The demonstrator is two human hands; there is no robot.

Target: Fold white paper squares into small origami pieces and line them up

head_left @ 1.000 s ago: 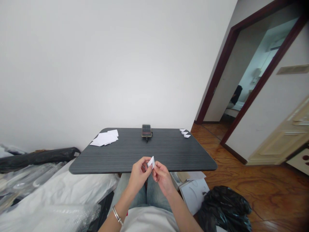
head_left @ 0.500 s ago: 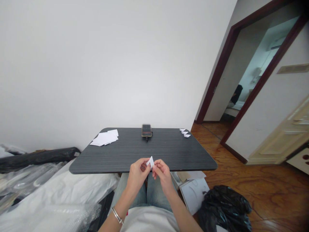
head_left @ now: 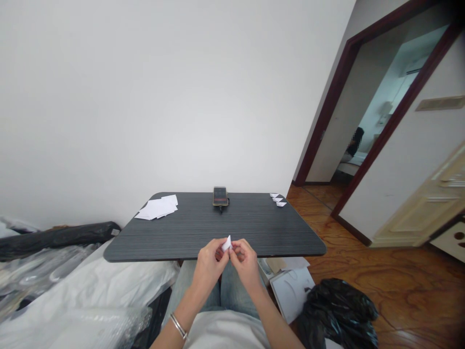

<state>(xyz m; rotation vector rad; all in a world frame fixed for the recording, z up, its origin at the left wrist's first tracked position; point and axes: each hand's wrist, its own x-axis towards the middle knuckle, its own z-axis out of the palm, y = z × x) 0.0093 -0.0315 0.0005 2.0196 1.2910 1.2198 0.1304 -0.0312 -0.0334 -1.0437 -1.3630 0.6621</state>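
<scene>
A seated person in a white shirt and blue jeans works a scrap of paper by hand, a silver bracelet on the left wrist. To the right, a black plastic bag slumps on the wooden floor.

The left hand and right hand meet at the near edge of a dark surface, both in a pinching grip on one small, folded white paper. The left thumb and fingers clasp its left side; the right fingertips press at its lower right. One pointed corner stands up between them; the finer creases are too small to make out.

The step in hand appears to be folding or shaping this piece in mid-air. The next move would seem to call for a steady left pinch while the right fingertips line up the edges and press the crease flat.

Farther back, loose white sheets overlap at the far left, a phone-like device sits near the middle of the far edge, and three small folded pieces lie in the far right corner. A plain white wall rises behind, with a dark-red door frame at right.
</scene>
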